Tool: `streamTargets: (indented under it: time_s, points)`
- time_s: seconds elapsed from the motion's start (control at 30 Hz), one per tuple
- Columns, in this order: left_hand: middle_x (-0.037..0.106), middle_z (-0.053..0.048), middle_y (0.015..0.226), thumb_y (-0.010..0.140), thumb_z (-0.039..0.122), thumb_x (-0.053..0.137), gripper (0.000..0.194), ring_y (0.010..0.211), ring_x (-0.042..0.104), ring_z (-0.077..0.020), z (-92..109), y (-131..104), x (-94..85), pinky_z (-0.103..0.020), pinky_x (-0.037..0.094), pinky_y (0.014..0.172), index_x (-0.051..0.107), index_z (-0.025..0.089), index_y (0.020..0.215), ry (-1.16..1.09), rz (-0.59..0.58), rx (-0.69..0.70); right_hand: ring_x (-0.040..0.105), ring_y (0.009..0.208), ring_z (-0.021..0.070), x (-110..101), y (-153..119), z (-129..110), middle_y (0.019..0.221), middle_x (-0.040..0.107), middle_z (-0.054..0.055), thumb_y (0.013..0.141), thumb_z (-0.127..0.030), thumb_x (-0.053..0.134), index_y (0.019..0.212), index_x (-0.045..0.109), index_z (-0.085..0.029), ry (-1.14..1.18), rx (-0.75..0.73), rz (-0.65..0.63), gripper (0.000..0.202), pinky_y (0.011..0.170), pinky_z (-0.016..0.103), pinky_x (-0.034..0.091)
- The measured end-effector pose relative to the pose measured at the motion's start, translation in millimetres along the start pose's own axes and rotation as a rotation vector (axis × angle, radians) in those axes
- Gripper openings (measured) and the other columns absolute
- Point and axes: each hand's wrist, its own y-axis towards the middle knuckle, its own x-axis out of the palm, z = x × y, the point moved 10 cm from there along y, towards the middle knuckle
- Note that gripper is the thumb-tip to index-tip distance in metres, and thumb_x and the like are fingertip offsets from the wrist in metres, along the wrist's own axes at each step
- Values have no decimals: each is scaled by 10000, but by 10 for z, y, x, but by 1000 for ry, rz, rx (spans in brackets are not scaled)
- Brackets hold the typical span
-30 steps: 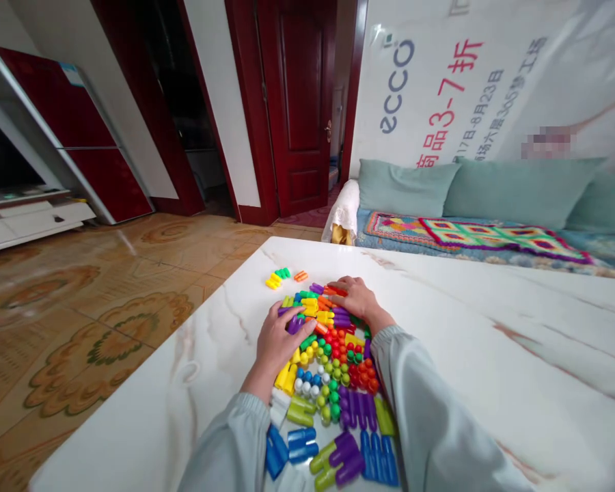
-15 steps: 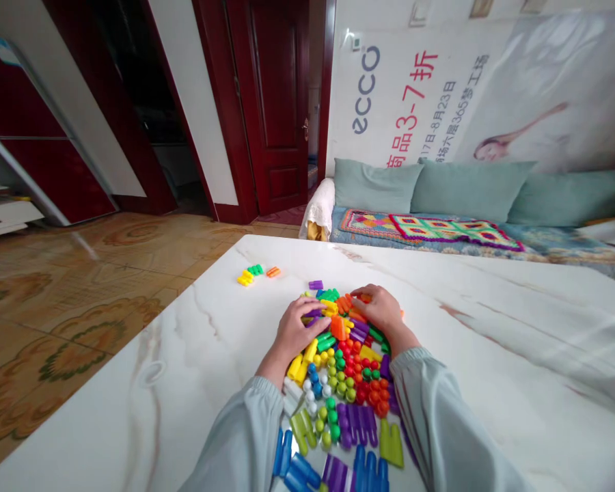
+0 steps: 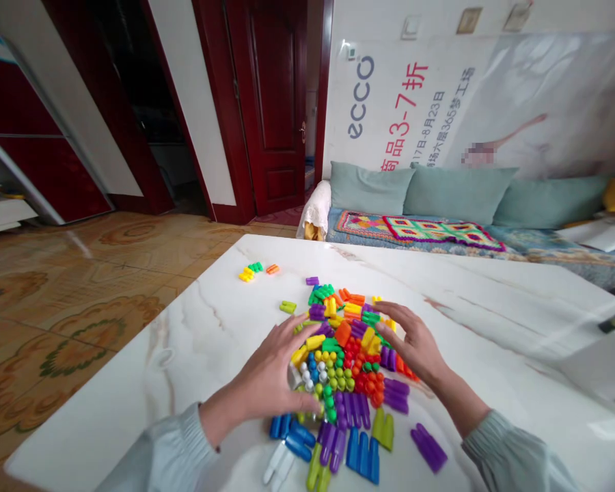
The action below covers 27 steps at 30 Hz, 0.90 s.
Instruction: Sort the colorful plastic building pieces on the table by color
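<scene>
Hands parted; purple block seemingly points forward-left.

Wall banner reading "ecco", red "3-7折"

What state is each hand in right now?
Left hand: open, cupped at the block pile, no grip visible.
Right hand: open at its other side; contact unclear.

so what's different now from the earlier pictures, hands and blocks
The left hand has drawn back toward the person and leftward, opening wider; the right hand has also drawn back, moving right. A purple block now shows at the near right, apart from the pile. Whether either hand let go of anything is unclear. The yellow block, green block and orange block at the far left stayed put.
</scene>
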Motion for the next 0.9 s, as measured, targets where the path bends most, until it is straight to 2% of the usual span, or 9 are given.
streamTargets:
  time_s: [0.07,0.13,0.27,0.37,0.43,0.57,0.67,0.8,0.9]
  points:
    - [69,-82,1624,446,661,831,1278,1440,77,-484,-114,-323,234,-703,111,1116,196,372,1517,129,-88,-79,486,1276,316,31,-118,410,1395,534,110,905,-589,404,1332,558,-245,-83,181,44,569,1048,530,379]
    - [-33,-101,1624,395,698,824,1366,1433,45,-507,-217,-470,422,-725,88,1102,140,361,1528,189,-79,-135,459,1294,328,193,-173,612,1395,530,102,903,-591,385,1354,529,-258,-119,254,21,579,1062,583,336]
    - [36,-113,1615,448,680,820,1240,1432,46,-509,-233,-288,557,-692,203,1102,271,331,1503,181,46,-150,523,1214,312,440,-131,449,1310,582,92,844,-563,524,1389,472,-275,-8,211,24,619,1019,520,404]
    - [157,-143,1575,524,543,854,1022,1426,163,-466,-129,-63,434,-627,274,1111,444,269,1419,146,185,-104,506,1245,301,489,-59,185,1423,469,80,793,-493,621,1449,365,-308,169,147,39,728,994,477,441]
    - [209,-151,1542,543,437,873,897,1405,247,-426,-72,27,339,-580,291,1126,527,235,1346,110,266,-67,482,1271,293,521,-3,29,1444,435,77,755,-429,669,1436,384,-302,273,86,23,749,1019,458,426]
    - [196,-144,1537,523,302,898,790,1393,293,-399,-55,132,262,-540,310,1134,599,212,1248,-17,342,-24,563,1153,286,644,89,-176,1230,593,86,709,-343,706,1255,586,-221,469,54,-80,572,1015,456,427]
    - [229,-139,1537,589,222,862,696,1380,341,-370,-18,193,208,-515,332,1132,605,209,1235,-83,372,4,605,1069,274,628,126,-347,1142,639,75,727,-356,704,1173,636,-207,603,84,-126,476,953,442,476]
    - [376,-134,1486,707,318,805,634,1310,455,-318,143,271,66,-463,401,1094,569,232,1290,-119,314,117,605,1086,273,501,122,-611,1204,638,82,785,-416,683,1242,598,-233,698,35,-210,500,910,424,504]
    - [486,-96,1419,837,388,677,516,1294,482,-265,27,358,-219,-412,396,1100,546,261,1319,-63,321,156,587,1122,283,348,112,-462,1207,646,91,852,-476,601,1170,638,-245,587,14,-63,394,954,463,469]
